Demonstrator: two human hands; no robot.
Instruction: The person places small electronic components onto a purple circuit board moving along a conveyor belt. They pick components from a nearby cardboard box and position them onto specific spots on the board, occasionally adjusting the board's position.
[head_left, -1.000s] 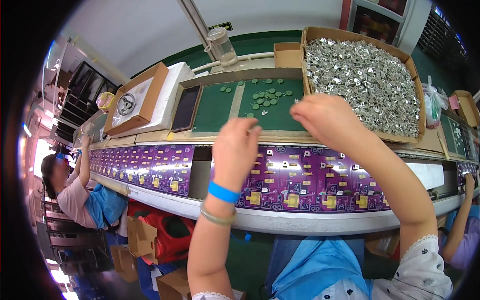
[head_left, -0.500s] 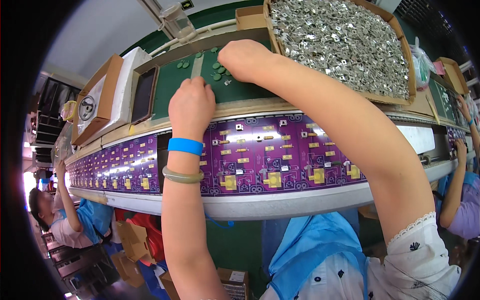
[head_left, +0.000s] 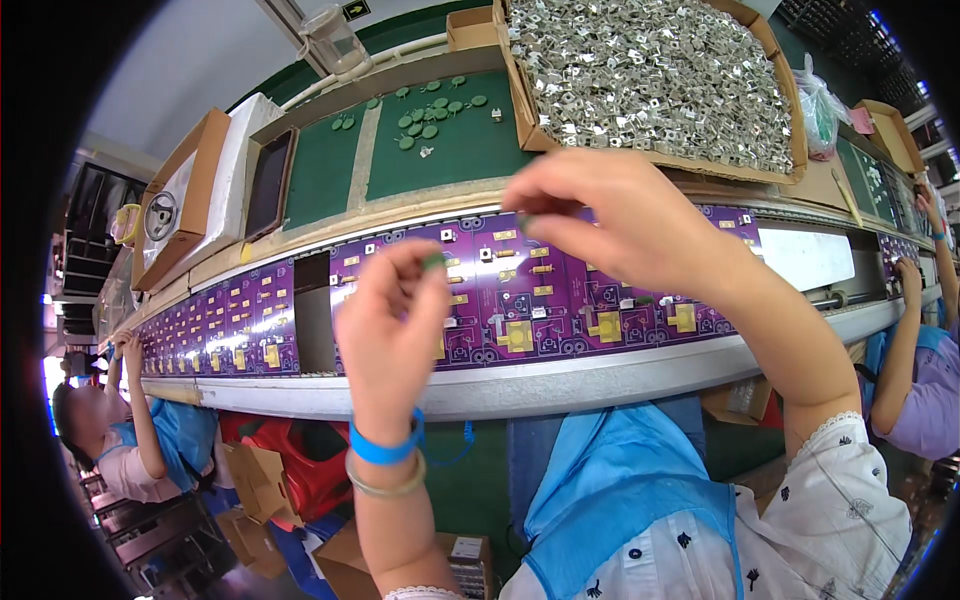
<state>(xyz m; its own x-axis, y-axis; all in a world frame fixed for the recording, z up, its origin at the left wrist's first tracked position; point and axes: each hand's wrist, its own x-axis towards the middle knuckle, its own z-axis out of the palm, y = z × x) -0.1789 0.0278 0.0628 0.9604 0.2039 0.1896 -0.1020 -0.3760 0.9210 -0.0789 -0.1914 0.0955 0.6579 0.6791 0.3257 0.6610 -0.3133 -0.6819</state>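
Over the purple circuit boards (head_left: 573,325), my left hand (head_left: 388,325) pinches a green disc component (head_left: 433,261) between thumb and fingers. To its right, my right hand (head_left: 625,220) is bent over the boards, with another green disc component (head_left: 526,224) at its fingertips. The boards carry small metal clips, resistors and yellow pads. More green disc components (head_left: 430,131) lie scattered on the green work surface (head_left: 455,170) behind, beside a couple of loose metal clips (head_left: 427,152).
A cardboard box (head_left: 795,130) heaped with metal clips (head_left: 650,80) stands at the back right. At the left are a dark tray (head_left: 268,185) and an open carton (head_left: 190,200). A metal rail (head_left: 560,385) runs along the front. Co-workers sit at both sides.
Both hands have come back from the green surface to above the boards, each with a green disc component showing at its fingertips. The right hand has moved right, uncovering the scattered discs.
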